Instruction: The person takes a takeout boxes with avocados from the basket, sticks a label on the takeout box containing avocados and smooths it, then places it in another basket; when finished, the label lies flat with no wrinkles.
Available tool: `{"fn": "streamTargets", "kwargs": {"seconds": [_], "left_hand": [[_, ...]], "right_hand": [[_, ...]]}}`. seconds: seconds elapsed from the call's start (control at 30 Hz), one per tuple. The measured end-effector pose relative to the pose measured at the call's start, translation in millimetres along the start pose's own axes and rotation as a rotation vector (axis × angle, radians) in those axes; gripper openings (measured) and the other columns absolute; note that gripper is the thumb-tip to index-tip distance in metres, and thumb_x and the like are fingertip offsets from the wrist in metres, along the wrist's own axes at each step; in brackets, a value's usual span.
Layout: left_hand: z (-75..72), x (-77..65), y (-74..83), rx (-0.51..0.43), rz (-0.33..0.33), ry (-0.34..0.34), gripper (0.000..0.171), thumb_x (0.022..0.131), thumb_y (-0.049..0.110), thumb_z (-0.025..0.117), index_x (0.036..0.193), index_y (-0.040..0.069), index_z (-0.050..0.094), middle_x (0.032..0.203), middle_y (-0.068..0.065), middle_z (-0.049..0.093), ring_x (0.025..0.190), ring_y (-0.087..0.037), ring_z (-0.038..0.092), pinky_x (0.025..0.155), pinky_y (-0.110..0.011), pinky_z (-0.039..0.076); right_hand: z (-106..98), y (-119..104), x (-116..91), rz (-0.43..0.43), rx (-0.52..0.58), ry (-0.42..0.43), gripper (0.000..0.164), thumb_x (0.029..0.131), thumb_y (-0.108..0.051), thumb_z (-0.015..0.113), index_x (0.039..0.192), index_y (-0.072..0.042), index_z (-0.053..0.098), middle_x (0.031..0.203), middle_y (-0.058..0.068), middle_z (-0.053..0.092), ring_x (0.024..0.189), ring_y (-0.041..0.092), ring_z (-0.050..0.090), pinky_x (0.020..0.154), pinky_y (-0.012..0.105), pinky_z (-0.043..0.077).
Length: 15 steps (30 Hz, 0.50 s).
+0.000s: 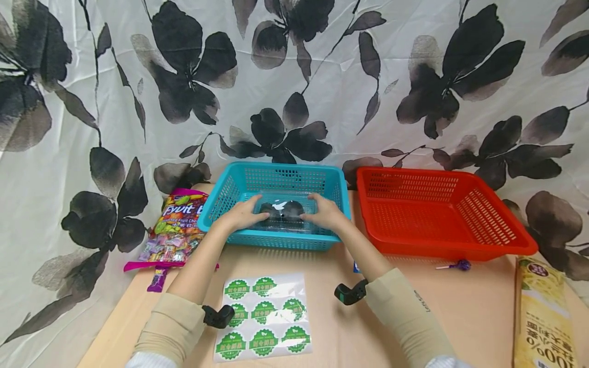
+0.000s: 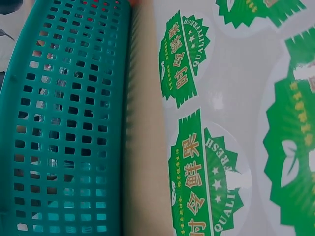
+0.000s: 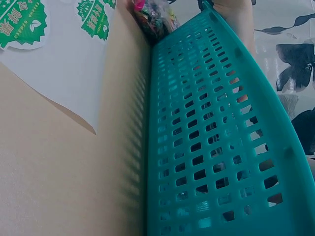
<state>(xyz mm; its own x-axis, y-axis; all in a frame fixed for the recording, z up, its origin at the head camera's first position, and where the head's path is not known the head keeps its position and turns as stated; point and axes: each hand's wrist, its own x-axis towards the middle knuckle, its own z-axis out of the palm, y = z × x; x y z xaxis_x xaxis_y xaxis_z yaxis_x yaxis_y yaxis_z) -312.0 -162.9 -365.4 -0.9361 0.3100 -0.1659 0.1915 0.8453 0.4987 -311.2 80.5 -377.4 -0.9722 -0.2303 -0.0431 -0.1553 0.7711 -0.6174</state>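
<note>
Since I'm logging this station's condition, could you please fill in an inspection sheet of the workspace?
Surface: light wood-look tabletop.
Job's things: clear plastic box with dark contents, inside the turquoise basket; red basket to the right.
Clutter: sheet of green "Quality Fresh" stickers, fruit-chew bag, purple-wrapped candy, lollipop, yellow pasta packet.
Hands: left hand and right hand hold the box at opposite ends.
Cables: nothing seen.
Surroundings: floral cloth behind the baskets.
</note>
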Motion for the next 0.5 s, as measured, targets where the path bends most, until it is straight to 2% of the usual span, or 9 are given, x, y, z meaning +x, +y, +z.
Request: {"fn": "streamTargets", "kwargs": {"seconds": [0.13, 0.3, 0.43, 0.5], "left_hand": [[-0.1, -0.7, -0.2, 0.008, 0.040, 0.051, 0.070, 0.089, 0.039, 0.049, 0.142, 0.008, 0.016, 0.141, -0.019, 0.028, 0.127, -0.038, 0.028, 0.100, -0.054, 0.027], [1.0, -3.5, 2.5, 0.013, 0.078, 0.150, 0.068, 0.089, 0.039, 0.047, 0.141, 0.005, 0.019, 0.138, -0.022, 0.033, 0.126, -0.039, 0.029, 0.099, -0.055, 0.028], [1.8, -6.3, 11.4, 0.009, 0.062, 0.233, 0.064, 0.089, 0.040, 0.046, 0.140, 0.007, 0.024, 0.138, -0.020, 0.033, 0.126, -0.039, 0.028, 0.098, -0.056, 0.028], [1.4, -8.3, 17.4, 0.005, 0.054, 0.277, 0.063, 0.089, 0.040, 0.046, 0.139, 0.009, 0.026, 0.138, -0.021, 0.032, 0.127, -0.039, 0.027, 0.098, -0.056, 0.028]], "right_hand": [[-0.7, -0.1, -0.7, -0.023, 0.015, 0.031, 0.065, 0.079, -0.037, 0.064, 0.133, -0.013, 0.036, 0.134, 0.010, 0.042, 0.117, 0.030, 0.042, 0.091, 0.047, 0.040], [-1.9, -0.6, -2.4, -0.070, 0.040, 0.089, 0.062, 0.080, -0.038, 0.062, 0.132, -0.014, 0.038, 0.133, 0.008, 0.044, 0.116, 0.029, 0.043, 0.090, 0.047, 0.041], [-3.5, -0.7, -3.8, -0.103, 0.057, 0.171, 0.056, 0.082, -0.037, 0.059, 0.129, -0.014, 0.042, 0.124, 0.007, 0.051, 0.088, 0.024, 0.056, 0.075, 0.040, 0.046], [-5.1, -1.2, -5.3, -0.108, 0.063, 0.204, 0.053, 0.083, -0.036, 0.058, 0.129, -0.014, 0.043, 0.110, 0.008, 0.058, 0.070, 0.020, 0.055, 0.063, 0.034, 0.046]]}}
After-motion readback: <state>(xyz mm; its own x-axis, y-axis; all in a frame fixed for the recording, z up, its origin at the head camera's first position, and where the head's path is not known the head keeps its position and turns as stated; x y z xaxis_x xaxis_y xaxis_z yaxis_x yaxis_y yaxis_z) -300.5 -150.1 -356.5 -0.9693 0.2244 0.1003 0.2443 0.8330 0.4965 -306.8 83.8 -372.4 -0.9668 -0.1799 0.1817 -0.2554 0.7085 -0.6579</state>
